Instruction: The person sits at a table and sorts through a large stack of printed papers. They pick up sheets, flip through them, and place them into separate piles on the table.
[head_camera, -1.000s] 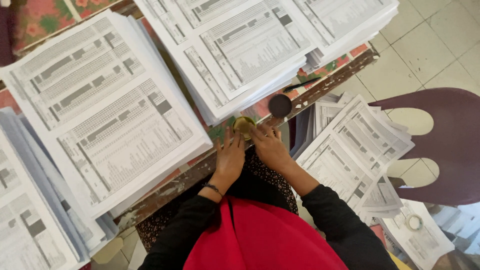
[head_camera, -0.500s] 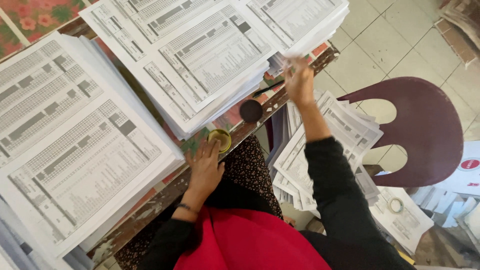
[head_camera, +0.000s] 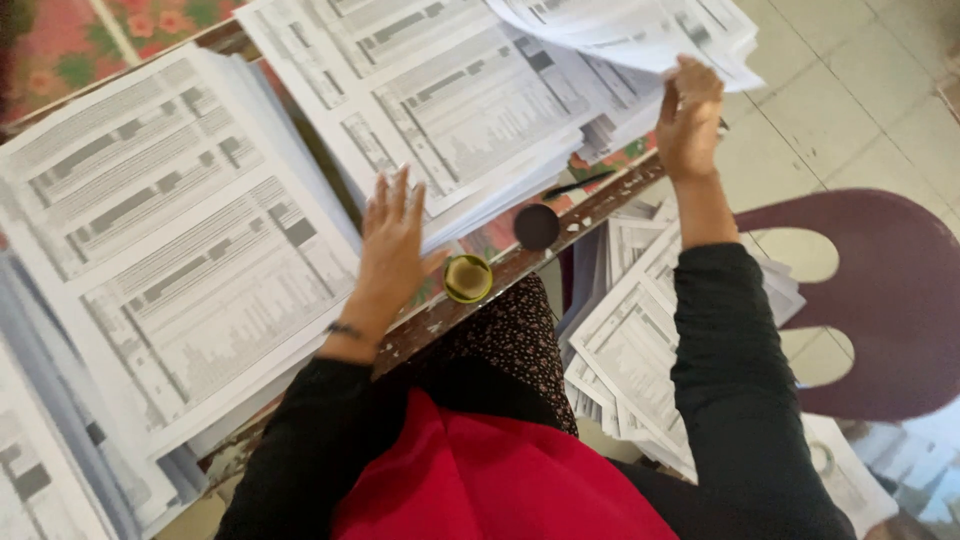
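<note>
My right hand is raised at the upper right and pinches the edge of a printed sheet of paper, lifting it off the middle stack of printed forms. My left hand hovers flat with fingers spread at the near edge of that same stack, holding nothing. A small round open tin with yellowish contents sits on the table edge just right of my left hand. Its dark round lid lies a little further right.
A large stack of printed forms covers the table's left side, with another pile at the lower left. More forms lie piled on a dark red plastic chair at right. A black pen rests by the middle stack.
My right hand left the small tin, rose to the upper right and took hold of a sheet. My left hand left the tin and spread over the middle stack's near edge.
</note>
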